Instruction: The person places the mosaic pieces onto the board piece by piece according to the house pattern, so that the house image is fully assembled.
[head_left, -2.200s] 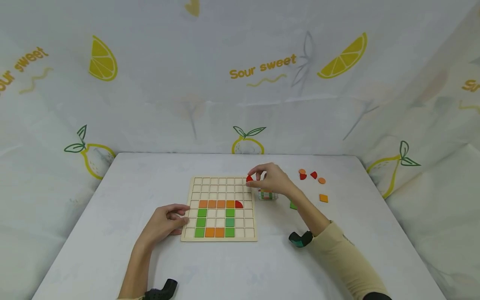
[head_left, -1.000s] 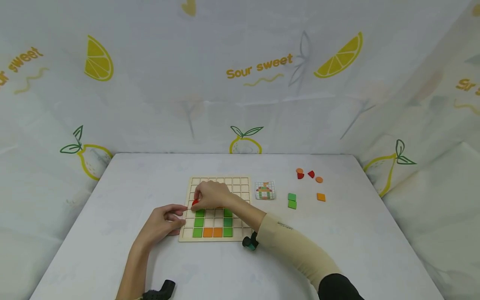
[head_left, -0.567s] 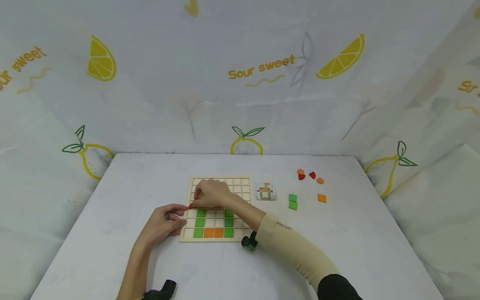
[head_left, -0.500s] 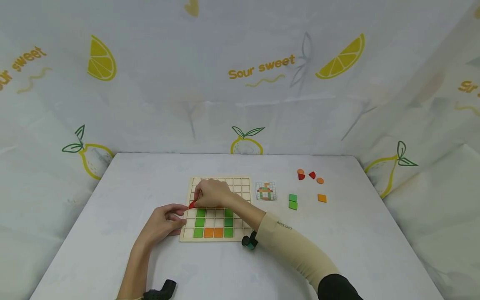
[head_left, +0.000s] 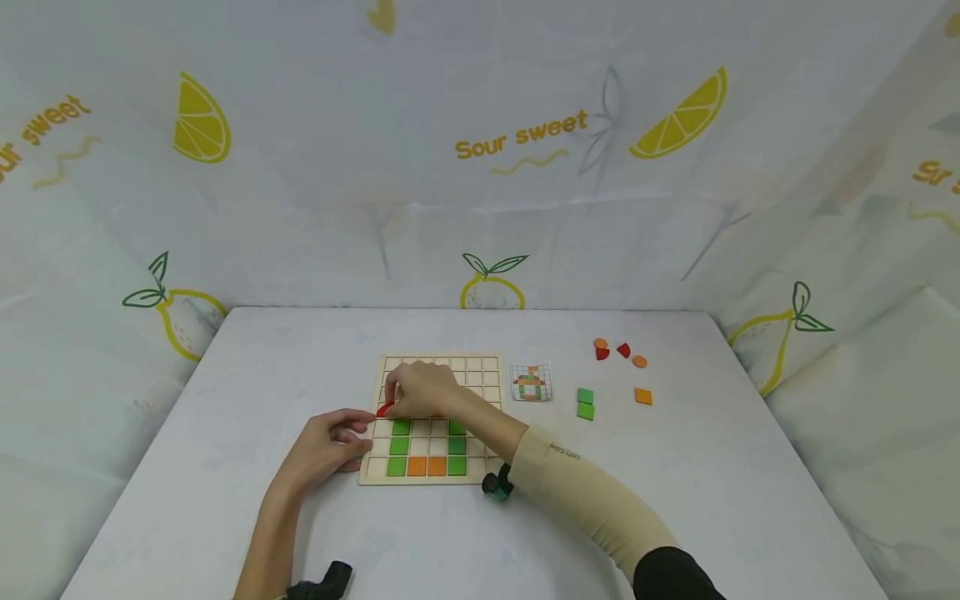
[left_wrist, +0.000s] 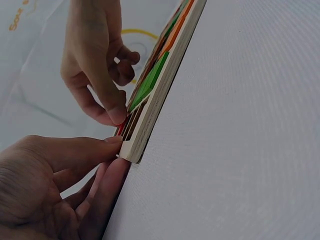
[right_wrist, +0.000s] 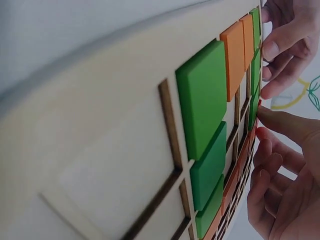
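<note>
My right hand (head_left: 423,389) reaches across the wooden grid board (head_left: 420,481), pinching a red quarter-circle piece (head_left: 383,410) at a cell by the board's left edge. My left hand (head_left: 330,437) lies against that edge; in the left wrist view its fingertips touch the rim close to the red piece. Green square tiles (head_left: 400,446) and orange square tiles (head_left: 416,466) sit in the lower cells. The right hand and forearm cover most of the orange row above them. In the right wrist view, green tiles (right_wrist: 202,100) line the near column.
A small pattern card (head_left: 531,382) lies right of the board. Farther right are two green tiles (head_left: 585,404), an orange square (head_left: 643,397), orange discs (head_left: 639,362) and red quarter-circle pieces (head_left: 624,351). A printed white cloth (head_left: 337,167) hangs behind the table.
My right hand carried the red piece from the board's upper right corner to its left edge. Lately the piece has only shifted slightly in the fingers. The left hand has stayed put.
</note>
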